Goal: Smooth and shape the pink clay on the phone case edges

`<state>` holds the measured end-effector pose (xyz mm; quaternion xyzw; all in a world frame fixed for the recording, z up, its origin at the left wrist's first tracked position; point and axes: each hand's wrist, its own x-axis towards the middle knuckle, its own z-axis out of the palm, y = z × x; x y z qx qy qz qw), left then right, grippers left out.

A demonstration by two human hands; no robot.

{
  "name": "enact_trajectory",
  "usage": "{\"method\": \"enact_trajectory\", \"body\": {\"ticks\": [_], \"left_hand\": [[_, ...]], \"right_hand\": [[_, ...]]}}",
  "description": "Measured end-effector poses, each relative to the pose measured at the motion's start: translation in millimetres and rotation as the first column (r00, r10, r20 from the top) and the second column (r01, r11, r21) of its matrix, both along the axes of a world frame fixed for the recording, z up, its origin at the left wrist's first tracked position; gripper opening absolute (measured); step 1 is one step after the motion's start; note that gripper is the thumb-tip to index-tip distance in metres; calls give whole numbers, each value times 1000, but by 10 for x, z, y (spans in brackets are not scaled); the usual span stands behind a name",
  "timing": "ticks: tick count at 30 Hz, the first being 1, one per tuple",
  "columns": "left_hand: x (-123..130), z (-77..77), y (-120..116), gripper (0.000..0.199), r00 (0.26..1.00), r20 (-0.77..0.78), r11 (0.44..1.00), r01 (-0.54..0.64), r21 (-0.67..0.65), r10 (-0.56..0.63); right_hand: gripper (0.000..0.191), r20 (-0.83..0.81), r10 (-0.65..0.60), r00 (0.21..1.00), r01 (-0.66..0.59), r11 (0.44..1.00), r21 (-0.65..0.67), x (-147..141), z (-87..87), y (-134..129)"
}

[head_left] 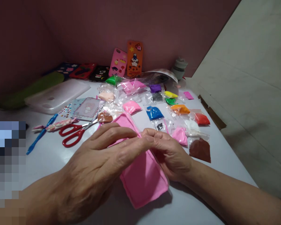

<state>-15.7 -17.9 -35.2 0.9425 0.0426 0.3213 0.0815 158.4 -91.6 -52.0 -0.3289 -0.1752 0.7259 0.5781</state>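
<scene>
A phone case covered in pink clay (146, 175) is held at a slant above the white table, its raised rim running all round. My left hand (107, 153) lies across its upper half, fingers bent over it and the foremost digit pressed to the right rim. On that right side, my right hand (170, 153) grips the edge, its thumb and forefinger meeting the left hand's fingertips. The case's middle is hidden under my left hand. Red-handled scissors (72, 134) lie beyond my left hand. A bag of pink clay (180, 136) lies just past my right hand.
Several clay packets, including blue (154, 112), orange (180, 108) and brown (200, 149), spread over the table. Decorated cases, one orange (135, 59), lean against the wall. A clear case (58, 93), gem sheet (66, 111) and blue modelling tool (42, 134) lie left.
</scene>
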Motion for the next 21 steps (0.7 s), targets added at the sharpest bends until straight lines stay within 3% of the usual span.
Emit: {"method": "enact_trajectory", "body": {"ticks": [15,21], "left_hand": [[11,9,-8,50,1000,2,1000,23,10,-23],[21,6,-7,50,998,-10,996,57,-70,-57]], "right_hand": [[23,-17,-9,1000,9,1000,21,4,-8,12],[21,4,7,1000,-7,1000,17,-8,-9,-8]]}}
